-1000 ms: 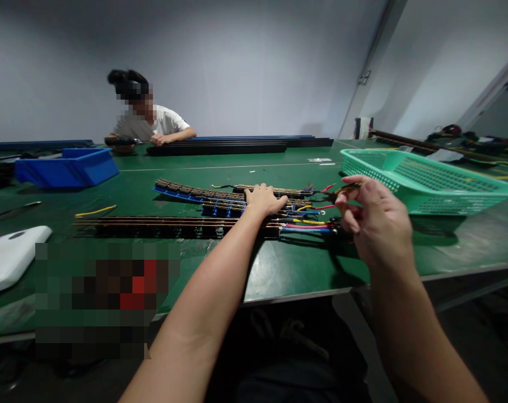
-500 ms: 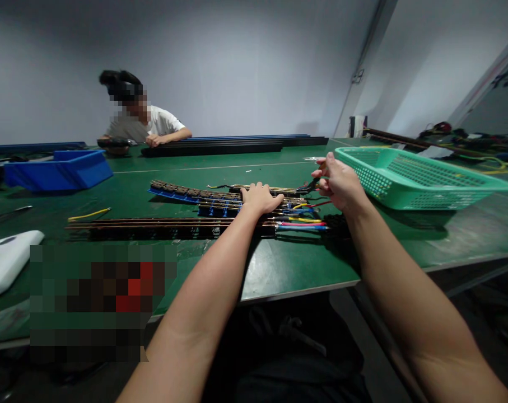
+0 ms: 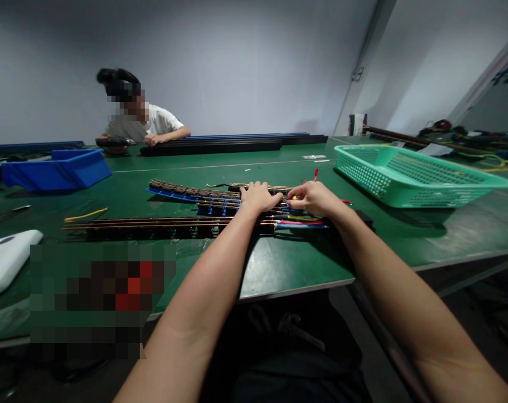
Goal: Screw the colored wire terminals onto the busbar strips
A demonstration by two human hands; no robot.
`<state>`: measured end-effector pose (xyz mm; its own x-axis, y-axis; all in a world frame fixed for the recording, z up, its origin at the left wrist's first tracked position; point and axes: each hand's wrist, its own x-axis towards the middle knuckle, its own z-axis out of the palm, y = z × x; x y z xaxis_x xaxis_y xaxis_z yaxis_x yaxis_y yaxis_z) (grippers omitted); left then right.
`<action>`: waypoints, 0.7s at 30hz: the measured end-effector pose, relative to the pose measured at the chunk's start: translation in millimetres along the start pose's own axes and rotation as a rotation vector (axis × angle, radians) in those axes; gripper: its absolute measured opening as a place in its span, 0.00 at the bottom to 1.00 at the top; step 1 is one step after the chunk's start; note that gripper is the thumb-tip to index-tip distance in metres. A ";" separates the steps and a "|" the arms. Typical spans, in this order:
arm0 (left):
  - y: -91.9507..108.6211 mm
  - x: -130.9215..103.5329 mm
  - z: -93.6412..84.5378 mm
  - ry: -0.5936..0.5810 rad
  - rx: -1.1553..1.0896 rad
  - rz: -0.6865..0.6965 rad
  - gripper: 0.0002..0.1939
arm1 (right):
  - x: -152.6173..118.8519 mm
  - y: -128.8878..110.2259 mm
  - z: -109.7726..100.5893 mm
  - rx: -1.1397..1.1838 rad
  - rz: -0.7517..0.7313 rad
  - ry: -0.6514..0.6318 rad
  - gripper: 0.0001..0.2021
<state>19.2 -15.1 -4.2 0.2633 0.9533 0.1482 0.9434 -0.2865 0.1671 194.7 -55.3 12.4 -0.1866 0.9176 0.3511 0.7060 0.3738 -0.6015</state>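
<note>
Several long strips with copper-coloured rods lie side by side on the green table. My left hand (image 3: 259, 198) rests flat across the blue-based strips (image 3: 186, 194), its fingers spread. At their right end my right hand (image 3: 312, 198) pinches a wire with a yellow part (image 3: 295, 197) between thumb and forefinger. A red wire tip (image 3: 316, 174) sticks up behind that hand. Nearer to me lies a dark strip (image 3: 153, 225) with copper rods; pink, blue and yellow wires (image 3: 302, 224) leave its right end.
A green basket (image 3: 430, 193) stands at the right, a blue bin (image 3: 56, 170) at the left. A white object (image 3: 10, 260) and a yellow wire (image 3: 85, 215) lie at left. Across the table, a person (image 3: 161, 123) leans beside long black bars (image 3: 215, 146).
My right hand has come down and left, from beside the basket to the wires at the strips' right end. My left hand has stayed in place.
</note>
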 end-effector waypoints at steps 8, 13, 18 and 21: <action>1.3 -0.5 0.7 -0.004 0.021 -0.012 0.41 | 5.2 -0.5 10.7 0.274 0.112 0.275 0.13; 0.7 1.3 2.6 0.003 0.023 -0.001 0.40 | 8.1 -2.7 6.9 0.610 0.297 0.520 0.16; 0.0 2.3 3.6 0.007 0.021 -0.004 0.39 | 3.3 -16.7 -1.5 1.093 0.521 0.733 0.15; -0.2 2.1 3.5 0.003 0.021 -0.007 0.39 | -3.8 -29.2 -0.8 1.029 0.472 0.728 0.11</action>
<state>20.3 -12.8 -7.3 0.2562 0.9548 0.1505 0.9493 -0.2779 0.1473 175.4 -69.8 29.3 0.5598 0.8259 0.0677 -0.2883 0.2707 -0.9185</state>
